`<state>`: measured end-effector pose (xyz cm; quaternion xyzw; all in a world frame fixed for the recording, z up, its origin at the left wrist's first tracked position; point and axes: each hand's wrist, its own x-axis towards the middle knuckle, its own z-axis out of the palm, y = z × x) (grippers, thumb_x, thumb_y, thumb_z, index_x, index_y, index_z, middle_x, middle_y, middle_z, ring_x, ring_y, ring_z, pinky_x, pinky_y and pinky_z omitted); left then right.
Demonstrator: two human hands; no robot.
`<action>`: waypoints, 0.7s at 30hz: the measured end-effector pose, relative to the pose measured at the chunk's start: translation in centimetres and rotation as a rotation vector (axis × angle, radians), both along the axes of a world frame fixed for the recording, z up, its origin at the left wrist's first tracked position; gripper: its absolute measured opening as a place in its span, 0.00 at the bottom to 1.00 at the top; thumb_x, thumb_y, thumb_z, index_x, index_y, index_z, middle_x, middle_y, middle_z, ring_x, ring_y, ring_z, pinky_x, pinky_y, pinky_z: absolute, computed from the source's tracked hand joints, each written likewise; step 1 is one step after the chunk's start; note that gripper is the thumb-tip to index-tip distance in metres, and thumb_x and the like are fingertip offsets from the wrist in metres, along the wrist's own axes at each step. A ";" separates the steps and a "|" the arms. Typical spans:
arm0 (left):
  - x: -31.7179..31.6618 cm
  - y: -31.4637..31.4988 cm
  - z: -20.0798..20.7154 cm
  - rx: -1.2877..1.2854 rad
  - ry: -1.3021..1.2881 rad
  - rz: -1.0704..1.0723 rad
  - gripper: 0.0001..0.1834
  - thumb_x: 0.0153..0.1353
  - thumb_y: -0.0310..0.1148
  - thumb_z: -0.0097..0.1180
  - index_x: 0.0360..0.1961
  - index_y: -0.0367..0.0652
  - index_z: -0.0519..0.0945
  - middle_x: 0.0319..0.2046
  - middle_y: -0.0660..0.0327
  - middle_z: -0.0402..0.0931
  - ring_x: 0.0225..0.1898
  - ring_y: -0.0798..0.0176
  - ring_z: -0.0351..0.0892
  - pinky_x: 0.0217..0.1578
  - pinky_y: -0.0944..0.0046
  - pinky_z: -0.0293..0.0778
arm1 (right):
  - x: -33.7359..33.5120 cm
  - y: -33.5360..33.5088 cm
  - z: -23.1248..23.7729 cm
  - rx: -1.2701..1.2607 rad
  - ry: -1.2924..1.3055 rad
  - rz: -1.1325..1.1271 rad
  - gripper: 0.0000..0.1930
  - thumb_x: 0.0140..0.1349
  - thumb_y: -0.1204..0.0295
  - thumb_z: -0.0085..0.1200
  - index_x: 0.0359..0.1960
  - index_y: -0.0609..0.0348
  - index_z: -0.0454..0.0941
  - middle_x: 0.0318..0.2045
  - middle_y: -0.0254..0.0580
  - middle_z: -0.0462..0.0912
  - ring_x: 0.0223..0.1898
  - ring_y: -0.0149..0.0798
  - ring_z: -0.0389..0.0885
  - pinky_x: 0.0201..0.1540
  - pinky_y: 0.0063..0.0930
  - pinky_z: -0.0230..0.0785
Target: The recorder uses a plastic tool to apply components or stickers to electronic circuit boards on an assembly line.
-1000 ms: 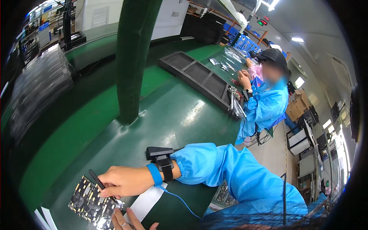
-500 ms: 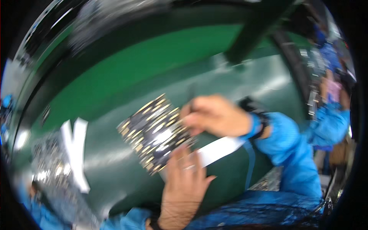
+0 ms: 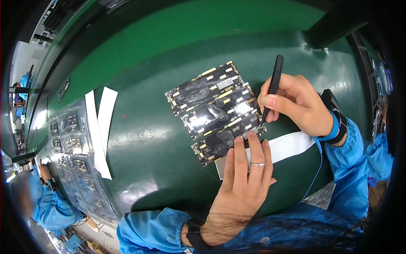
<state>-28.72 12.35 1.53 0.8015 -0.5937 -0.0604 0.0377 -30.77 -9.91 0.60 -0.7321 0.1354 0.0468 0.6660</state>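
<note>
A panel of black circuit boards (image 3: 204, 117) with gold and white parts lies tilted on the green table in the middle. My left hand (image 3: 245, 169) rests over its near edge, fingers stretched out flat and a ring on one of them. In my right hand (image 3: 296, 101) black tweezers (image 3: 277, 76) are pinched, tips down at the panel's right edge. Whether the tips touch the panel I cannot tell. A white paper strip (image 3: 287, 147) lies along the near edge of the panel, partly covered by my left fingers.
Two white strips (image 3: 106, 111) lie at the left, beside clear plastic trays (image 3: 80, 148) holding small circuit boards. A blue cord (image 3: 320, 163) runs down from my right wristband. A dark post (image 3: 338, 25) stands at the back right. Another person's blue sleeve (image 3: 55, 207) shows at lower left.
The view has steadied and shifted, so the panel now appears farther right. My right hand still holds the tweezers at the panel's right side; my left stays at its near edge.
</note>
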 end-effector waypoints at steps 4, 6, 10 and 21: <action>-0.3 -0.1 -0.4 -0.005 0.018 -0.008 0.42 0.56 0.58 0.63 0.63 0.37 0.72 0.63 0.41 0.66 0.60 0.39 0.71 0.58 0.52 0.75 | -0.5 0.1 -0.2 0.004 -0.005 -0.038 0.10 0.71 0.69 0.55 0.42 0.66 0.79 0.29 0.35 0.81 0.29 0.25 0.78 0.35 0.21 0.73; -0.3 0.0 -0.4 0.005 0.017 -0.001 0.42 0.56 0.57 0.63 0.63 0.37 0.72 0.63 0.41 0.65 0.60 0.39 0.71 0.57 0.51 0.76 | -0.3 0.2 -0.3 -0.001 -0.014 -0.028 0.10 0.71 0.69 0.56 0.42 0.66 0.78 0.29 0.35 0.81 0.29 0.25 0.78 0.34 0.21 0.73; -0.2 -0.4 -0.2 -0.012 0.024 0.005 0.43 0.54 0.57 0.65 0.63 0.37 0.71 0.63 0.41 0.66 0.59 0.40 0.72 0.56 0.51 0.77 | -0.4 0.1 -0.3 -0.060 -0.066 -0.032 0.10 0.71 0.69 0.56 0.41 0.67 0.78 0.26 0.38 0.80 0.26 0.26 0.78 0.31 0.22 0.72; 0.7 -0.8 0.7 0.010 0.002 0.007 0.40 0.53 0.54 0.65 0.62 0.39 0.74 0.67 0.48 0.65 0.58 0.43 0.73 0.56 0.54 0.76 | -0.8 0.1 0.1 -0.077 -0.117 -0.144 0.11 0.72 0.67 0.54 0.41 0.64 0.76 0.29 0.37 0.80 0.27 0.26 0.79 0.29 0.20 0.70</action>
